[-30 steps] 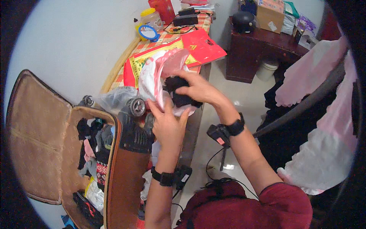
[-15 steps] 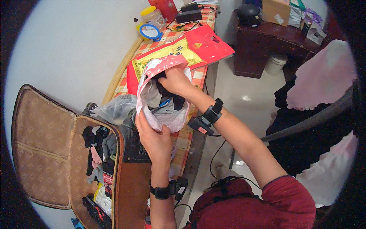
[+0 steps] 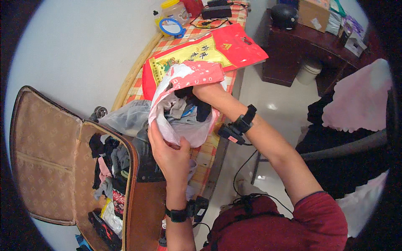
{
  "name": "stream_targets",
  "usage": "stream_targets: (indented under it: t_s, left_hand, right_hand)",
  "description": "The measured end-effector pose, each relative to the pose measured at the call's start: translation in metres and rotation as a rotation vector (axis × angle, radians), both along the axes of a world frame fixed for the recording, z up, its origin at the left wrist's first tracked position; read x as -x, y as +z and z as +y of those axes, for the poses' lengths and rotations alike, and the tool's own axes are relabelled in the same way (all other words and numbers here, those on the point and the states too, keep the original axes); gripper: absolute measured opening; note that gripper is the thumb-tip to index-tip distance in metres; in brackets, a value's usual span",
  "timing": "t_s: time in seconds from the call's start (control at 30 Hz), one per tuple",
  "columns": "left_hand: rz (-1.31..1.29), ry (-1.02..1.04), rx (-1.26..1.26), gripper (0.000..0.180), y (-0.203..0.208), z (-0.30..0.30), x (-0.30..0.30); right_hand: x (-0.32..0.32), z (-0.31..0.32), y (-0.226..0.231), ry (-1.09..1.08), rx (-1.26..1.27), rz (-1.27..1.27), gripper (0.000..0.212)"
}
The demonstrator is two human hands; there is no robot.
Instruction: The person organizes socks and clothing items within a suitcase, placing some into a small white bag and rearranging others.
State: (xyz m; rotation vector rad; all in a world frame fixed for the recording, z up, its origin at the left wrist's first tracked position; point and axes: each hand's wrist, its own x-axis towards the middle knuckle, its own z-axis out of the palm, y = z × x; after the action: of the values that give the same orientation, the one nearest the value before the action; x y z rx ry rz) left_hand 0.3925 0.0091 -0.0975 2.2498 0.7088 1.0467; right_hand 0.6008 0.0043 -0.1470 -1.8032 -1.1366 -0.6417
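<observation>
Here we grip the pink plastic bag (image 3: 184,125) from below with our left hand (image 3: 169,154) — propping its mouth open — so our right hand (image 3: 205,93), buried inside, fingers hidden, can reach the clothes (image 3: 186,109).

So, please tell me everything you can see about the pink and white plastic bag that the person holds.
The plastic bag is thin, soft and crumpled, white and pale pink with a red printed flap folded over its top. Its mouth is open and it is stuffed with clothes, dark, grey and white. The left hand grips its lower edge from below, and the right hand reaches into the opening. It is held above the checked table, beside the open suitcase.
</observation>
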Motion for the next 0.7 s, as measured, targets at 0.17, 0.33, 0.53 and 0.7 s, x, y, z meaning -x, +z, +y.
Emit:
stream_targets:
  t_s: [0.17,0.33,0.53,0.7]
  left_hand:
    - [0.134,0.03,-0.07,0.072,0.0,-0.003,0.005]
    - [0.15,0.003,-0.046,0.073,0.001,-0.009,0.006]
    - [0.142,-0.049,0.006,0.066,0.008,-0.012,0.007]
    - [0.159,-0.06,0.156,0.053,0.021,-0.024,0.023]
  right_hand:
    - [0.002,0.005,0.0,0.023,-0.057,-0.037,0.024]
    - [-0.005,0.006,-0.022,0.031,0.019,-0.124,0.022]
    - [0.005,-0.018,-0.004,0.05,0.338,-0.017,0.032]
    - [0.018,-0.043,0.019,0.128,0.314,0.211,0.037]
